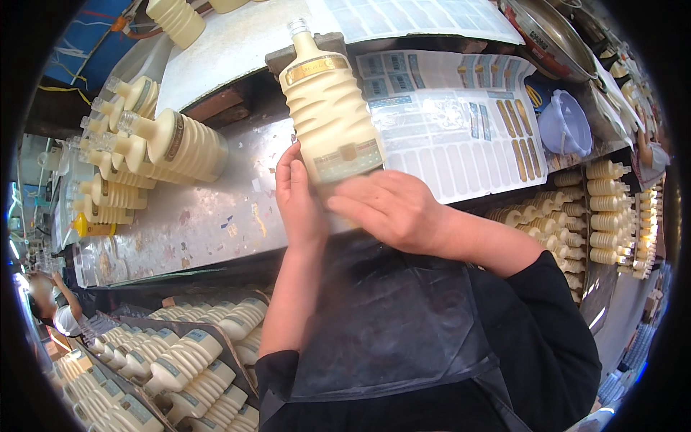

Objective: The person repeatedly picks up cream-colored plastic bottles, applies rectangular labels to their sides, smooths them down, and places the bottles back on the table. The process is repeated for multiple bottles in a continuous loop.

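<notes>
A cream bottle [331,119] with wavy ridged sides and a clear neck lies with its neck end against a dark block [273,61]. A gold label [315,68] runs across its shoulder, and a pale label with a gold emblem [348,152] sits near its base. My left hand [295,191] grips the bottle's lower left side, with the thumb on the front. Across the base end lies my right hand [392,209], fingers stretched out just below the pale label. Some fingertips are blurred or hidden.
Label sheets [446,165] cover the worktop to the right, near a lavender bucket [566,124] and a metal basin [554,36]. More cream bottles [180,147] stand at left. Trays of bottles [183,360] are at lower left, with racked bottles [604,209] at right. Other people are far off at both sides.
</notes>
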A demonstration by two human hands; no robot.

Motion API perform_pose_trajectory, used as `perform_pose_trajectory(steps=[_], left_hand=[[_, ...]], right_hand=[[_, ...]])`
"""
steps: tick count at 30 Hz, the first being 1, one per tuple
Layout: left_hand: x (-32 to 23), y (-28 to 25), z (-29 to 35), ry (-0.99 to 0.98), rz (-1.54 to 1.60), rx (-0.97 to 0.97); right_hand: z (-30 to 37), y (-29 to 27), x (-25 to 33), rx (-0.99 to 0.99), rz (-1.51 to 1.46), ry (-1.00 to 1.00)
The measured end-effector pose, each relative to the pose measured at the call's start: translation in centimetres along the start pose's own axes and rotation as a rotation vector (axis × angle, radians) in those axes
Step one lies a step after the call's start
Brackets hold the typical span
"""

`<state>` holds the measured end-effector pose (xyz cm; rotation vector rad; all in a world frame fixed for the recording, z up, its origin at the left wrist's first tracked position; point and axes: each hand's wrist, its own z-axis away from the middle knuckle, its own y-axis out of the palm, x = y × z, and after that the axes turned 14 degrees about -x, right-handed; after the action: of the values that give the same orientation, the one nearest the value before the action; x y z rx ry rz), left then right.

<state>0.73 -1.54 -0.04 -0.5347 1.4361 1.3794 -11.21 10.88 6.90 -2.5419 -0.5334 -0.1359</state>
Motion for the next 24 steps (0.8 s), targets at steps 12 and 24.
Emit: perform_pose_trajectory(steps=[12, 24], left_hand=[[2.5, 0.7, 0.1, 0.417, -0.568, -0.098], [1.0, -1.4, 0.2, 0.7, -0.789, 0.107]], right_hand=[[4.5, 1.2, -1.8, -0.256, -0.125, 1.006], [3.5, -0.9, -3.0, -0.183, -0.318, 1.019]])
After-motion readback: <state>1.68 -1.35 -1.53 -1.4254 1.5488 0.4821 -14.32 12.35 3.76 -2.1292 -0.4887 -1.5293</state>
